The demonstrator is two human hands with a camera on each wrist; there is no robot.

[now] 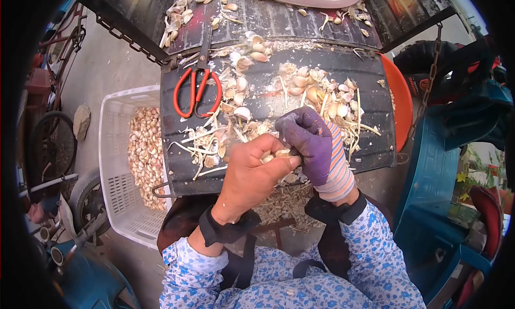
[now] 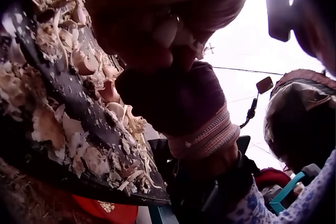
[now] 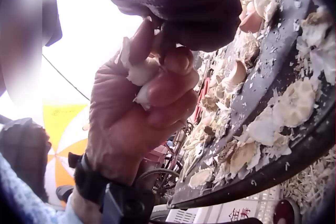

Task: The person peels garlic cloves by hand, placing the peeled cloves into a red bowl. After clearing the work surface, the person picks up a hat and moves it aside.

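Garlic (image 1: 279, 155) sits pinched between both hands over the near edge of the dark table (image 1: 370, 148). Left hand (image 1: 252, 175), bare, curls round a few cloves; right hand (image 1: 311, 142), in a purple glove, pinches the same piece. Likely light, firm, papery-skinned; skin flakes, best gripped at the sides. White basket (image 1: 115, 148) at left holds a heap of cloves. Orange tub (image 1: 399, 94) at right, contents unclear. Red scissors (image 1: 196, 91) lie among loose cloves and husks.
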